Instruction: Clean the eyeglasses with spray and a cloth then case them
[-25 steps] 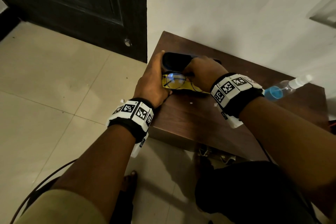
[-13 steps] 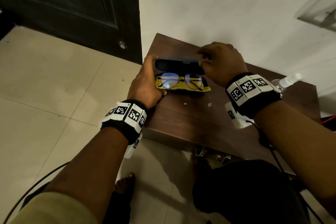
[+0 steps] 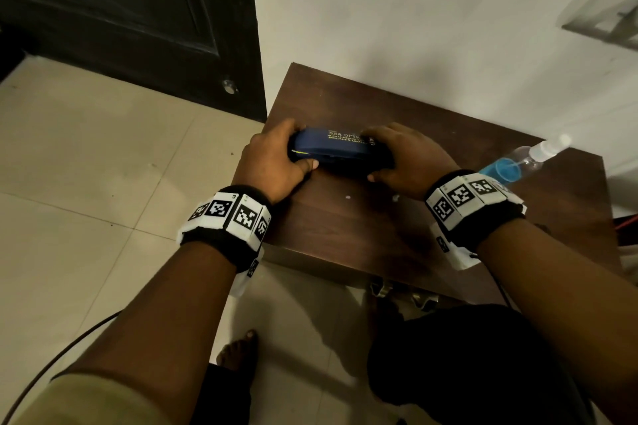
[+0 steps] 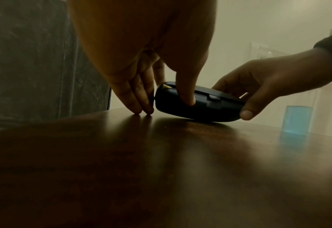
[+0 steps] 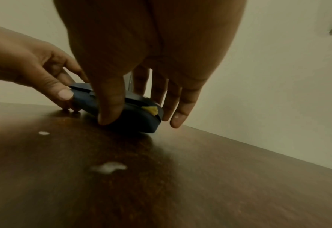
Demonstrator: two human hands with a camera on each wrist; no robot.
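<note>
A dark blue glasses case (image 3: 340,148) lies on the brown table (image 3: 362,235) with its lid down. The eyeglasses are hidden inside it. A corner of yellow cloth (image 5: 151,110) pokes out of the seam at the case's right end, and a yellow sliver (image 3: 300,151) shows at the left end. My left hand (image 3: 276,157) grips the left end, thumb on the front wall (image 4: 186,98) and fingers at the end touching the table. My right hand (image 3: 400,155) grips the right end, thumb (image 5: 110,108) in front and fingers behind. The spray bottle (image 3: 518,166) of blue liquid stands to the right.
The table stands against a white wall (image 3: 414,28), with a dark door (image 3: 138,10) to the left. White specks (image 5: 107,167) lie on the wood in front of the case. Tiled floor (image 3: 86,166) and my foot are below the table's near edge.
The case lid has come down over the glasses and yellow cloth, which lay open to view before. My right hand moved from the lid's top to the case's right end.
</note>
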